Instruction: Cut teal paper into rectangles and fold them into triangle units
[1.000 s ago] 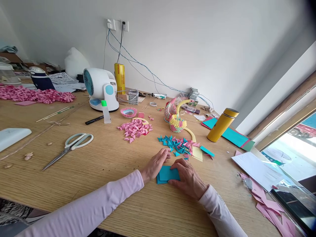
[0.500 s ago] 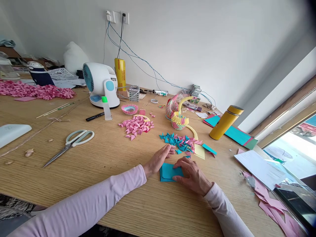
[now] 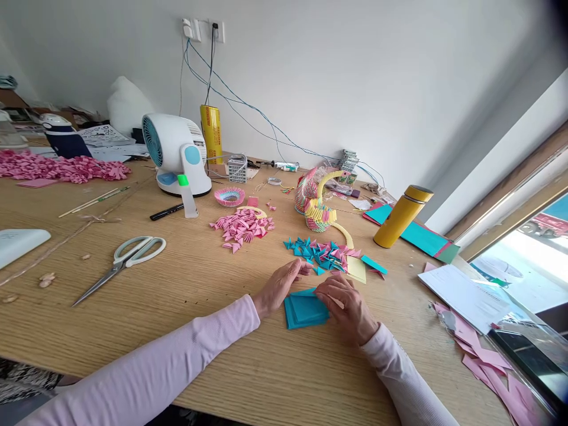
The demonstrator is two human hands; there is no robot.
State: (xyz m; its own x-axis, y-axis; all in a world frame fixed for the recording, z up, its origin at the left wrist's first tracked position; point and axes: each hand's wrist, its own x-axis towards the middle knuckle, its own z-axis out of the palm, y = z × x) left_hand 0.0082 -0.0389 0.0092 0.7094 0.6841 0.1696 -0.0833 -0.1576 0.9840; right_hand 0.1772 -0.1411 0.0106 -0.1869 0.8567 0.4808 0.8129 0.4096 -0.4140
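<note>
A small stack of blue paper slips (image 3: 304,313) lies on the wooden table in front of me. My right hand (image 3: 348,305) pinches the top blue paper slip (image 3: 306,294) between thumb and fingers, and its near edge tilts up off the stack. Beside the stack's far left corner, my left hand (image 3: 284,287) rests on its side, fingers stretched out, holding nothing. Just beyond both hands is a pile of folded blue and pink paper triangles (image 3: 317,253), with a pale yellow paper (image 3: 356,269) next to it.
White-handled scissors (image 3: 119,266) lie at left. Farther back are pink folded pieces (image 3: 244,228), a pink paper bowl (image 3: 229,196), a glue bottle (image 3: 188,198), a fan (image 3: 177,154) and a folded-paper figure (image 3: 320,216). A yellow flask (image 3: 402,218) and pink scraps (image 3: 483,349) are at right.
My right hand has closed from lying over the stack to pinching its top slip, which now tilts up. My left hand stays beside the stack. The view has shifted slightly.
</note>
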